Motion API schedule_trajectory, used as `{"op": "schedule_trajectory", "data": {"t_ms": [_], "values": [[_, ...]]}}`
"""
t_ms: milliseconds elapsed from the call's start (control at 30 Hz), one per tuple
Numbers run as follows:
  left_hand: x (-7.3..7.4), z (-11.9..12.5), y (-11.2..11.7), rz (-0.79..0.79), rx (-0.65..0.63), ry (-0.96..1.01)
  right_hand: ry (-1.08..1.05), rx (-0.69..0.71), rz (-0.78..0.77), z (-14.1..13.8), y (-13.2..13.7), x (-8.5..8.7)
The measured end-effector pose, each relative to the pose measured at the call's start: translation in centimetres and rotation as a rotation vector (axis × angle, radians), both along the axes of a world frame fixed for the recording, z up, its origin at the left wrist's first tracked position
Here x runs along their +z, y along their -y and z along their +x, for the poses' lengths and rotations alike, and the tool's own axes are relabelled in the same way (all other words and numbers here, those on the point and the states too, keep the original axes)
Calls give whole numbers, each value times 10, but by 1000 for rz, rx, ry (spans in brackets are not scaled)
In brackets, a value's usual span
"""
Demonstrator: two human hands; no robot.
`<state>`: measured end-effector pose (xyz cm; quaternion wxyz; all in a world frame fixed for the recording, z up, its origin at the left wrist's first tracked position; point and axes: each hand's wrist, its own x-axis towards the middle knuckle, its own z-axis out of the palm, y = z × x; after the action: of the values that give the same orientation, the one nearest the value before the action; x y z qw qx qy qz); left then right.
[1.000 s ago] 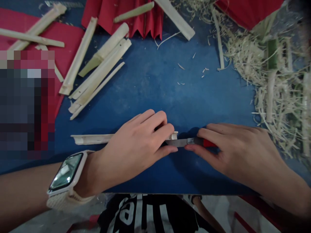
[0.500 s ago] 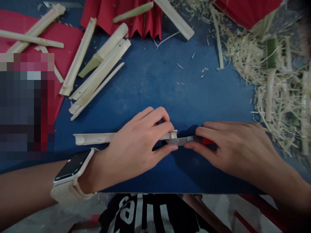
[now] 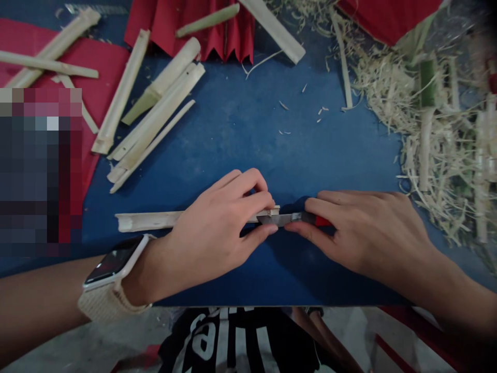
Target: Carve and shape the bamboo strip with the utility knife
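Note:
My left hand [image 3: 217, 228] is closed around a pale bamboo strip [image 3: 147, 221] that lies flat on the blue board [image 3: 240, 140], its left end sticking out past my wrist. My right hand [image 3: 365, 233] grips a knife [image 3: 289, 218] with a red handle and a grey blade. The blade's tip meets the right end of the strip, just under my left fingertips. A watch with a cream strap sits on my left wrist.
Several split bamboo pieces [image 3: 155, 111] lie at the upper left of the board. A heap of pale shavings [image 3: 435, 124] with some green sticks fills the right side. Folded red paper [image 3: 202, 28] lies at the top, a red sheet [image 3: 97, 67] at the left.
Both hands and the strip have shifted slightly left and up in view. The blade has slid a little further in under my left fingers.

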<state>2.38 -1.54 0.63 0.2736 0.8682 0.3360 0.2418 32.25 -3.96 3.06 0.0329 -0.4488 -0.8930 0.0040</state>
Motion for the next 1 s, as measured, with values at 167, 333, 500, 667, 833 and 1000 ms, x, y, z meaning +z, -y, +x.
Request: {"op": "schedule_trajectory", "data": {"t_ms": [167, 333, 500, 667, 833, 1000], "values": [[-3, -2, 1, 38, -13, -32, -49, -3, -58, 5, 1, 3], [-3, -4, 2, 57, -26, -44, -89, 20, -115, 16, -4, 6], [2, -6, 3, 3, -34, -34, -127, 53, -174, 21, -8, 8], [2, -5, 4, 12, -34, -26, -113, 65, -142, 20, -6, 9], [2, -4, 4, -4, -30, -34, -93, 57, -179, 21, -7, 10], [3, -5, 3, -40, -21, -23, -90, 63, -184, 22, -7, 9]]}}
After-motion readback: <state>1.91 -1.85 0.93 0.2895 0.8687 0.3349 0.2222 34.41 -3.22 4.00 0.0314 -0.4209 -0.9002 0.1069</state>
